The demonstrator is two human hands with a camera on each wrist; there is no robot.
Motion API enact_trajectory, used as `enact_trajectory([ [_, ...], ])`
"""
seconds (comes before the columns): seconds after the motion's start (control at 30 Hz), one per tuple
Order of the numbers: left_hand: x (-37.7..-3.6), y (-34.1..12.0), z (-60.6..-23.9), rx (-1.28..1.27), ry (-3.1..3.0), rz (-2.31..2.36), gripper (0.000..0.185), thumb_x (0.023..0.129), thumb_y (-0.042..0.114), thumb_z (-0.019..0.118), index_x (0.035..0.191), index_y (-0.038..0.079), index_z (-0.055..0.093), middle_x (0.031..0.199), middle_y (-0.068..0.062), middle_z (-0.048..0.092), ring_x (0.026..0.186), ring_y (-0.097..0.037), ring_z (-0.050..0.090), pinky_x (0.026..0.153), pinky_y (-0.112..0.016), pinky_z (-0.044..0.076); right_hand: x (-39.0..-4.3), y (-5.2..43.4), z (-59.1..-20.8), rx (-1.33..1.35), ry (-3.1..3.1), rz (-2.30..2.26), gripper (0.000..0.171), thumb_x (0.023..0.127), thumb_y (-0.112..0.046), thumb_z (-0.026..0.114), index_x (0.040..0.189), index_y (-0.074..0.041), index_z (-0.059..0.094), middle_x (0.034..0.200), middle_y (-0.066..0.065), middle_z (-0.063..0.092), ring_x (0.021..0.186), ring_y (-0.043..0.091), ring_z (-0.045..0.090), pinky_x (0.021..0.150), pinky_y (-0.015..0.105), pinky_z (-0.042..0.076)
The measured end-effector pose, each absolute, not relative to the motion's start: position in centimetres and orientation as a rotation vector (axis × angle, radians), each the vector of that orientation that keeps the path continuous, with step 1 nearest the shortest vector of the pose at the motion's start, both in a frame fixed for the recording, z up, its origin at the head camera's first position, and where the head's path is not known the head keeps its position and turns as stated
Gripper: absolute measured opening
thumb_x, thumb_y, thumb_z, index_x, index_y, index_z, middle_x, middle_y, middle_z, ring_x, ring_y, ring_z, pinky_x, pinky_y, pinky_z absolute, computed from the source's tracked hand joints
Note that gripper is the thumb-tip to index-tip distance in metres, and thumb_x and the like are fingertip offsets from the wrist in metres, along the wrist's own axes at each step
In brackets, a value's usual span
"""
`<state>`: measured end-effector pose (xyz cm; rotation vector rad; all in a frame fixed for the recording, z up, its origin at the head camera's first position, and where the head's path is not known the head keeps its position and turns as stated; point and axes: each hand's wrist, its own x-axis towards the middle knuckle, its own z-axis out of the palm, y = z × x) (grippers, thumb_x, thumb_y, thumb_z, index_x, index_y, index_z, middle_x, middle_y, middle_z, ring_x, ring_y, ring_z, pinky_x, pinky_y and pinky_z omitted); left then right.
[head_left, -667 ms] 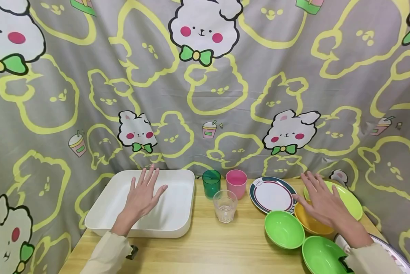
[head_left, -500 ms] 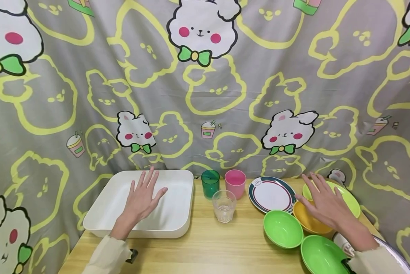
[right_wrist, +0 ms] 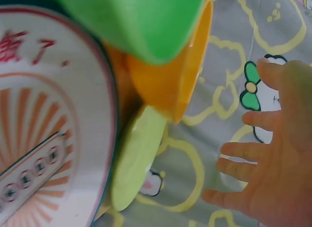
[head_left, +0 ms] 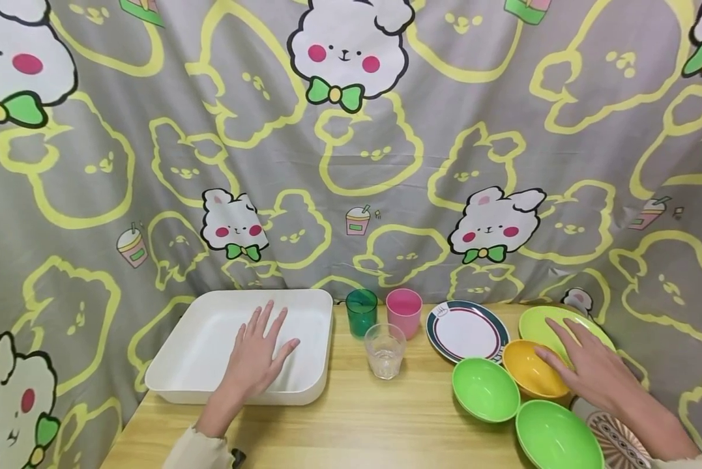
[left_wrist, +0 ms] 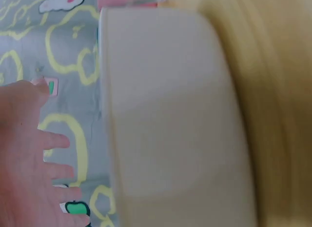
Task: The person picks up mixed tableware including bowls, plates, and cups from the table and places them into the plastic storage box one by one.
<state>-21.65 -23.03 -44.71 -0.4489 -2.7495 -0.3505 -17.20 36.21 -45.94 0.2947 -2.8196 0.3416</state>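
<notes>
My left hand (head_left: 253, 358) hovers with spread fingers over the white rectangular basin (head_left: 192, 352) on the left. In the left wrist view that hand (left_wrist: 24, 154) shows beside the basin's outer wall (left_wrist: 170, 119), holding nothing. On the right, my right hand (head_left: 597, 365) is above the yellow-green plate (head_left: 538, 319) and close by the orange bowl (head_left: 526, 368), fingers extended. The right wrist view has this hand (right_wrist: 268, 154) apart from the orange bowl (right_wrist: 170, 80), a green bowl (right_wrist: 146, 22) and a patterned plate (right_wrist: 92, 119).
Between the hands stand a green cup (head_left: 362, 316), a pink cup (head_left: 405, 312) and a clear cup (head_left: 386, 355). A dark-rimmed plate (head_left: 468, 332) lies behind two green bowls (head_left: 485, 391). A patterned curtain (head_left: 374, 163) hangs behind the wooden table (head_left: 351, 430).
My left hand has shifted right over the basin. My right hand has moved right and a little nearer, uncovering more of the orange bowl. The dishes have not moved.
</notes>
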Motion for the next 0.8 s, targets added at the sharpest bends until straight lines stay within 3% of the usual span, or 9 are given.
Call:
enact_trajectory([
  [0.4, -19.0, -20.9, -46.9, -0.505, -2.727, -0.242, 0.054, 0.106, 0.046, 0.051, 0.145, 0.010, 0.058, 0.155, -0.014, 0.047, 0.142, -0.041, 0.040, 0.111, -0.069, 0.033, -16.3, 40.2, -48.4, 0.250, -2.961, 0.405, 0.061, 0.107, -0.033, 0.055, 0.144, 0.014, 0.042, 0.130, 0.047, 0.045, 0.111, 0.067, 0.047, 0.082, 0.080, 0.042],
  [0.73, -18.1, -19.7, -48.7, -0.508, -2.782, -0.202, 0.057, 0.107, 0.050, 0.045, 0.146, 0.010, 0.056, 0.150, -0.015, 0.051, 0.138, -0.039, 0.044, 0.109, -0.064, 0.038, -15.2, 42.4, -50.7, 0.039, -3.092, 0.482, 0.064, 0.106, -0.041, 0.055, 0.131, 0.017, 0.048, 0.119, 0.045, 0.047, 0.105, 0.064, 0.048, 0.076, 0.072, 0.047],
  [0.8, -18.0, -19.4, -49.0, -0.511, -2.786, -0.194, 0.056, 0.107, 0.049, 0.046, 0.146, 0.010, 0.056, 0.149, -0.014, 0.053, 0.135, -0.038, 0.047, 0.106, -0.061, 0.041, -14.8, 42.9, -51.0, 0.009, -3.105, 0.471, 0.069, 0.106, -0.042, 0.055, 0.136, 0.019, 0.042, 0.117, 0.047, 0.046, 0.103, 0.065, 0.048, 0.076, 0.072, 0.048],
])
